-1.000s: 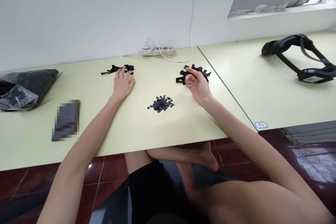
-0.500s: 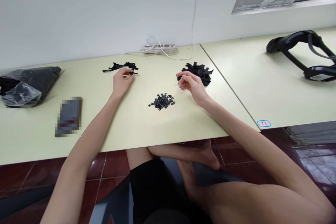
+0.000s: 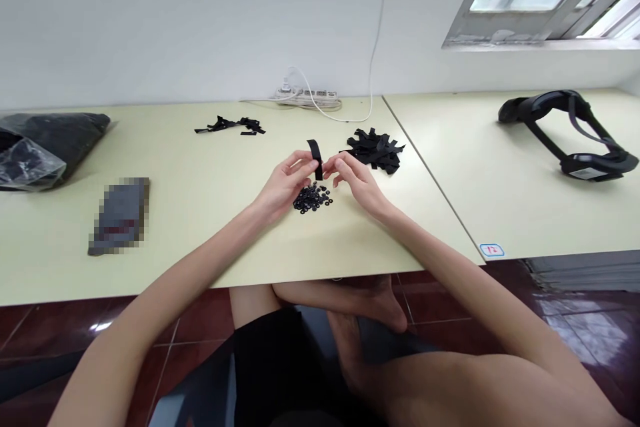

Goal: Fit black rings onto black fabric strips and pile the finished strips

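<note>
We see one black strip (image 3: 315, 149) singled out and held up, so we judge that the work on this piece is begun, but we find no clear sign that it is finished. Many other strips are left in a thick heap (image 3: 379, 151) just beyond the right fingers, and a smaller group (image 3: 225, 125) lies farther off, beyond the left fingers and to their left. Whether either group is already done, we cannot tell. The small dark discs (image 3: 313, 199) lie loose in one pile, and we see none fixed on the held strip.

The strip is between the two hands, standing nearly upright. The thumb and fingers of the left hand (image 3: 285, 188) are closed on it at its lower half, so that its upper end rises above their tips and its lower end hangs just below them. The fingers of the right hand (image 3: 361, 183) are bent and partly open, just beside the strip; we see nothing held in them, though we cannot tell if a tip touches the edge of the strip. The discs lie on the table (image 3: 270, 253) just below the fingertips of both hands, nearer to the left ones.
</note>
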{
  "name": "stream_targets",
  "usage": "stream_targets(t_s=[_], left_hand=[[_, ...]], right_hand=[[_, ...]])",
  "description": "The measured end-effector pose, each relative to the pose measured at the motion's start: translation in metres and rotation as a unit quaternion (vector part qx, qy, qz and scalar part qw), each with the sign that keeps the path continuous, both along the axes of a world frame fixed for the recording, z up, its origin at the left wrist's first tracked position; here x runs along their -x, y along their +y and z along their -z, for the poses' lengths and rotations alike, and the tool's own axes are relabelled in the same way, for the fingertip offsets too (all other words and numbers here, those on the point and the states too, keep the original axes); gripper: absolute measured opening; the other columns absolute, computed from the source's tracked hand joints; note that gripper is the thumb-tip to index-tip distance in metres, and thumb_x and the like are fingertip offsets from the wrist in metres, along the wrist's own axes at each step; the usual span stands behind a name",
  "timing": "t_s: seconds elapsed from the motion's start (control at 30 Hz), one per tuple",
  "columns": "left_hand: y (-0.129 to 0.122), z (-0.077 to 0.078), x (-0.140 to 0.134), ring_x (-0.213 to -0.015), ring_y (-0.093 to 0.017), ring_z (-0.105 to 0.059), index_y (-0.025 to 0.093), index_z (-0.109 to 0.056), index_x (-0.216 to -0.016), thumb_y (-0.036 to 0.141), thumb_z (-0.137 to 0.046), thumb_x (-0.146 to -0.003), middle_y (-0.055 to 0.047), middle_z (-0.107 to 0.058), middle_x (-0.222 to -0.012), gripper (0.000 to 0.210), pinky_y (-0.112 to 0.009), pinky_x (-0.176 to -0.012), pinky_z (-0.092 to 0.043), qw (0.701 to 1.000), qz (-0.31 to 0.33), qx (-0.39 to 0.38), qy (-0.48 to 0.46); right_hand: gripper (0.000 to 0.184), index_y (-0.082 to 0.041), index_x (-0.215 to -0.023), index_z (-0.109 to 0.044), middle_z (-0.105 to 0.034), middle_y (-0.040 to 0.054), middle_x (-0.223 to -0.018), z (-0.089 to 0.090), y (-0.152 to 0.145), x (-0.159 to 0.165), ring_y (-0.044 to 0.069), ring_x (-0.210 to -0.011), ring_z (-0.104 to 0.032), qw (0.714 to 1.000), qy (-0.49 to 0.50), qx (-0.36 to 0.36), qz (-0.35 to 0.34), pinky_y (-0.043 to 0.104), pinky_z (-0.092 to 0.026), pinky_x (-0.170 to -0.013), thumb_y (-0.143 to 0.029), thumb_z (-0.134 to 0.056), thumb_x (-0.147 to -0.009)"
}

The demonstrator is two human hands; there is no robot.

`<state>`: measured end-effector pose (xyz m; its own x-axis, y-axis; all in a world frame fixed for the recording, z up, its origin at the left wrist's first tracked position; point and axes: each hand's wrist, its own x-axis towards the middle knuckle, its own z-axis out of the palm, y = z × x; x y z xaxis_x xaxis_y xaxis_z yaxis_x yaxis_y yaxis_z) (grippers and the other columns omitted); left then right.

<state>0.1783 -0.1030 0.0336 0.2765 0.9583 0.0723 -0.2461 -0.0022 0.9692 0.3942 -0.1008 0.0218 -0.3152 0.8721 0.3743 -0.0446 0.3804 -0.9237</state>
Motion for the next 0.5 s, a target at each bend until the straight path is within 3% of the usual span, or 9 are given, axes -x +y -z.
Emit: stream_targets(t_s=[0.2, 0.37, 0.5], left_hand=[[0.001, 0.009, 0.007, -0.106, -0.021, -0.07, 0.023, -0.079, -0.095, 0.053, -0.099, -0.09, -0.004, -0.073, -0.112, 0.036, -0.036, -0.096, -0.054, 0.983, 0.078, -0.157, 0.059], [0.005, 0.008, 0.012, -0.09, -0.017, -0.07, 0.023, -0.077, -0.093, 0.053, -0.096, -0.093, -0.004, -0.065, -0.114, 0.035, -0.037, -0.088, -0.058, 0.974, 0.104, -0.182, 0.088], [0.003, 0.005, 0.011, -0.107, -0.022, -0.068, 0.024, -0.078, -0.097, 0.058, -0.093, -0.093, -0.006, -0.068, -0.115, 0.037, -0.037, -0.096, -0.057, 0.969, 0.084, -0.192, 0.132]], right_hand=[[0.031, -0.025, -0.109, -0.076, -0.075, 0.0056, -0.11, -0.001, 0.002, -0.004, 0.022, -0.1, -0.068, 0.993, -0.045, 0.069, -0.08, 0.039, -0.056, -0.092, -0.056, -0.076, -0.102], [0.034, -0.024, -0.108, -0.08, -0.076, 0.0058, -0.106, 0.005, 0.002, -0.004, 0.023, -0.099, -0.068, 0.977, -0.009, 0.138, -0.161, 0.04, -0.056, -0.096, -0.057, -0.079, -0.099], [0.037, -0.024, -0.101, -0.077, -0.07, 0.0012, -0.09, 0.007, 0.003, -0.002, 0.018, -0.083, -0.064, 0.988, 0.009, 0.097, -0.123, 0.036, -0.055, -0.086, -0.059, -0.084, -0.096]])
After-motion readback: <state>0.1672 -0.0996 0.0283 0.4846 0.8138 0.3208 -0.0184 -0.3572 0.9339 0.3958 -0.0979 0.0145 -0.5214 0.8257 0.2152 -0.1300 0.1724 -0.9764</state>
